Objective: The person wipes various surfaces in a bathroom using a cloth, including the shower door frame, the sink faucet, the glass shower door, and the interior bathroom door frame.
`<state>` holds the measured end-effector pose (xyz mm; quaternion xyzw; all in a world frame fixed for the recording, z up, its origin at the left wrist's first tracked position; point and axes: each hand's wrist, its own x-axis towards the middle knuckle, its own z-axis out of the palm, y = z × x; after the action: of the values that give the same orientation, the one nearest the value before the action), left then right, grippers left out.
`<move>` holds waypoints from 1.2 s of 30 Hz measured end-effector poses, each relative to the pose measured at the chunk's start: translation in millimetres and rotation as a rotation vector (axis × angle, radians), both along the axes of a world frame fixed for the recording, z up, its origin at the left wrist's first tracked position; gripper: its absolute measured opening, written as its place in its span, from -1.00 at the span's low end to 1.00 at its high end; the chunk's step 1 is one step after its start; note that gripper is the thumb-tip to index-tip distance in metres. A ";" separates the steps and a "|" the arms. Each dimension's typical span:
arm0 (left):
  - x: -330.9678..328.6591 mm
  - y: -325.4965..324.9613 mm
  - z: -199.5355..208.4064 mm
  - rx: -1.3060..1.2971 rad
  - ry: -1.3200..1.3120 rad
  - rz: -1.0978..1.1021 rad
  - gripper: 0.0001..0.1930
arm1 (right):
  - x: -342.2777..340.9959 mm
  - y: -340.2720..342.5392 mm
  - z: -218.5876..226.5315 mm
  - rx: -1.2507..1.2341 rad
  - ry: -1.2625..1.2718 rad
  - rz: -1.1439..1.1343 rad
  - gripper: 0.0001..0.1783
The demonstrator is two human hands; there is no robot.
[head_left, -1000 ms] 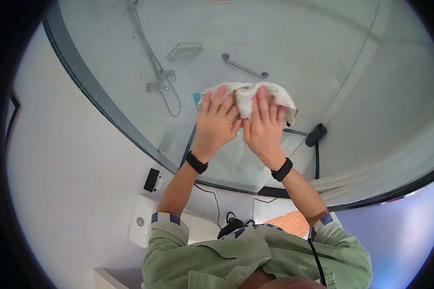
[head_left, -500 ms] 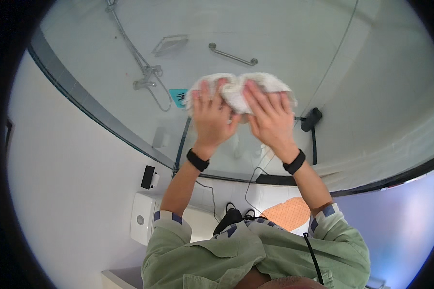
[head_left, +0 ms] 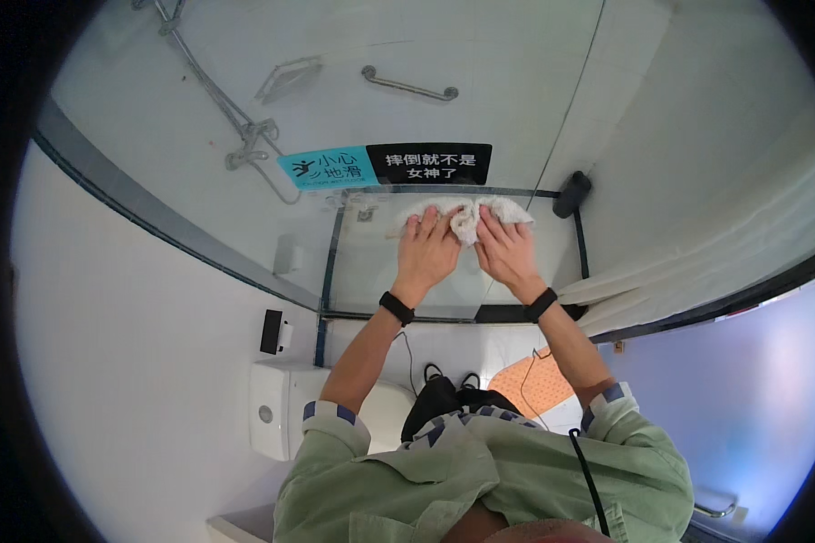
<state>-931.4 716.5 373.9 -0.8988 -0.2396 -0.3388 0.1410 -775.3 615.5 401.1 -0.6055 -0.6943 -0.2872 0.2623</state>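
A bunched white towel (head_left: 465,224) lies against the glass shower panel (head_left: 398,290), below a two-part blue and black sign (head_left: 430,150). My left hand (head_left: 427,253) presses the towel's left part, its fingers stretched upward over the cloth. My right hand (head_left: 509,253) holds the towel's right part the same way. Between the two hands the cloth is gathered into a fold. The palms' undersides and the towel's far face are hidden. Both wrists wear black bands.
Behind the glass are a shower fixture (head_left: 249,145), a grab bar (head_left: 409,84) and a dark cylindrical object (head_left: 571,195). A pale curtain (head_left: 697,290) hangs at the right. A white toilet (head_left: 281,407) stands at the lower left. An orange mat (head_left: 534,389) and a thin cable (head_left: 525,385) lie near my feet.
Both hands have moved the towel downward on the glass, below the sign. The sign, mostly covered before, now shows fully. The view has shifted slightly.
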 end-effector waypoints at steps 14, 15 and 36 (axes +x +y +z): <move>27.8 -9.4 9.0 0.111 -0.273 0.040 -0.55 | 6.7 5.3 21.1 0.166 -0.040 -0.044 -0.40; 19.7 -10.0 -5.1 0.127 -0.211 0.040 -0.55 | 1.1 0.8 7.0 0.089 -0.025 -0.030 -0.37; -109.4 26.0 107.5 0.131 -0.438 0.106 -0.79 | -130.9 82.1 57.5 0.191 0.166 0.246 -0.46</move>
<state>-1040.8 742.5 481.4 -0.7790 -0.2887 -0.5326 0.1615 -906.2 697.6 458.5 -0.5098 -0.7088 -0.2667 0.4082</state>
